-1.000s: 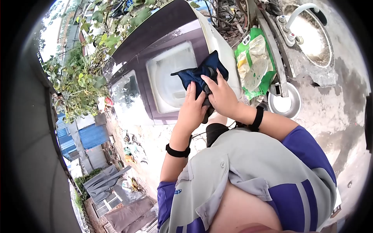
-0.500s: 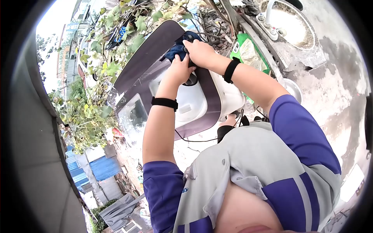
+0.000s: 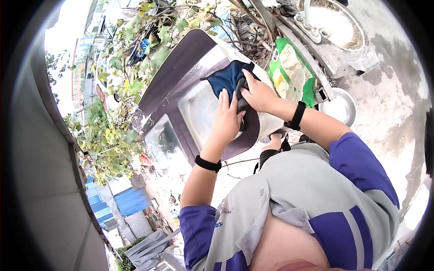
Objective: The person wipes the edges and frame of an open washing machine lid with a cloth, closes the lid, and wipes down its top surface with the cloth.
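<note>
A blue cloth with a dark grey side (image 3: 226,78) lies partly folded on the dark purple top of a white appliance with see-through lids (image 3: 199,113), which looks like a washing machine. My right hand (image 3: 261,94) grips the cloth's right edge, fingers bent and thumb pressing on it. From below, my left hand (image 3: 227,121) holds the lower grey fold, its fingers long and fairly straight and its thumb on the other side. Both hands are close together near the appliance's right edge. What lies under the bunched cloth is hidden.
A green bag (image 3: 285,67) with pale contents stands right of the appliance, beside a metal basin (image 3: 340,107). Farther back is a round sink (image 3: 350,27) with a white pipe. Leafy vines (image 3: 131,77) grow on the left. A grey wall or awning (image 3: 40,149) borders the far left.
Both hands have moved down and right across the appliance top with the cloth. The cloth, bunched before, is now more spread out, with its blue side showing. The camera view has shifted slightly.
</note>
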`<action>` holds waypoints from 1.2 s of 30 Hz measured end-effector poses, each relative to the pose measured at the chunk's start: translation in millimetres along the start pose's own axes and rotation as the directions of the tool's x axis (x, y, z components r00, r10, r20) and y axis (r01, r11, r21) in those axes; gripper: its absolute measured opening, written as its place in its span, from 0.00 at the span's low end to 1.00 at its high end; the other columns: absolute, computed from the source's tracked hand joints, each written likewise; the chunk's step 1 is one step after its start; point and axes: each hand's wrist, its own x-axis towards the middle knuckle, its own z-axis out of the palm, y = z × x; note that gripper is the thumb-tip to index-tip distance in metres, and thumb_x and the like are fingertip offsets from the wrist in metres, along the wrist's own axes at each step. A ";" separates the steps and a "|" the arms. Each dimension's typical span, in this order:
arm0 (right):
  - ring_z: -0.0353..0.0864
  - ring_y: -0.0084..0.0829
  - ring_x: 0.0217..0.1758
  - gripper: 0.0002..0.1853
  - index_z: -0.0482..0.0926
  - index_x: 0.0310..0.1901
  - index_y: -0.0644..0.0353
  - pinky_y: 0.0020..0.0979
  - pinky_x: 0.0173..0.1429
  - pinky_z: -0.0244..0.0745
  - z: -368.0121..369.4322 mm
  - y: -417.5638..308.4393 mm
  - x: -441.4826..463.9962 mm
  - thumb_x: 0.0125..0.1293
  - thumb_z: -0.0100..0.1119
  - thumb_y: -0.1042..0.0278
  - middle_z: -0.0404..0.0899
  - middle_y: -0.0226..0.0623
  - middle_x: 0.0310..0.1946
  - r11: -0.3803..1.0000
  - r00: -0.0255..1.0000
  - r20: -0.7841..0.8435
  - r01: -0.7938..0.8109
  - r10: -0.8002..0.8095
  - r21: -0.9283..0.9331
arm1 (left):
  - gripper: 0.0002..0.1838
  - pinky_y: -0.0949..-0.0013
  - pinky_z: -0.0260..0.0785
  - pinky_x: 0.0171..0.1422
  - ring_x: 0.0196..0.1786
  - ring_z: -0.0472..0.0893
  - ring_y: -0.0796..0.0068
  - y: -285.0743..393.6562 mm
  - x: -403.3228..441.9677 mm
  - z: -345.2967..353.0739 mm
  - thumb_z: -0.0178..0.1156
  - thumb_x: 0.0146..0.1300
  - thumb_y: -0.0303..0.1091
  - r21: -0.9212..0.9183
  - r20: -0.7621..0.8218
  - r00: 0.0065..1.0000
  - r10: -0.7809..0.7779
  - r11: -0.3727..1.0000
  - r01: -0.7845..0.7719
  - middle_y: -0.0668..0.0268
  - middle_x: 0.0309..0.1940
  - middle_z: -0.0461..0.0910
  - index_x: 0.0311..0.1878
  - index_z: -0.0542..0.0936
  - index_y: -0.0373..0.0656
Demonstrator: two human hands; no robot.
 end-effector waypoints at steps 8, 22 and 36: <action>0.70 0.63 0.64 0.41 0.53 0.72 0.74 0.46 0.70 0.65 17.8 32.1 -11.8 0.62 0.51 0.59 0.67 0.73 0.61 0.983 0.993 -0.076 0.104 -0.094 0.151 | 0.33 0.51 0.50 0.79 0.77 0.51 0.36 35.0 -21.5 8.3 0.57 0.70 0.37 -0.176 0.053 0.997 -0.048 0.983 0.057 0.31 0.73 0.51 0.68 0.59 0.23; 0.78 0.58 0.58 0.43 0.61 0.68 0.77 0.43 0.65 0.71 -9.3 15.7 49.6 0.61 0.50 0.47 0.77 0.68 0.53 0.997 0.995 0.084 -0.041 0.046 -0.058 | 0.29 0.52 0.61 0.72 0.69 0.65 0.35 21.4 26.8 -10.8 0.58 0.70 0.38 -0.086 -0.003 0.991 -0.136 0.987 0.135 0.34 0.70 0.60 0.67 0.64 0.29; 0.75 0.63 0.50 0.37 0.62 0.65 0.80 0.50 0.60 0.71 18.4 18.9 -58.8 0.60 0.52 0.59 0.76 0.70 0.44 0.988 0.987 -0.075 0.137 -0.142 -0.072 | 0.26 0.54 0.58 0.76 0.74 0.60 0.39 75.1 -42.8 1.5 0.58 0.66 0.29 -0.222 0.060 0.980 -0.189 0.955 0.198 0.33 0.70 0.59 0.62 0.66 0.24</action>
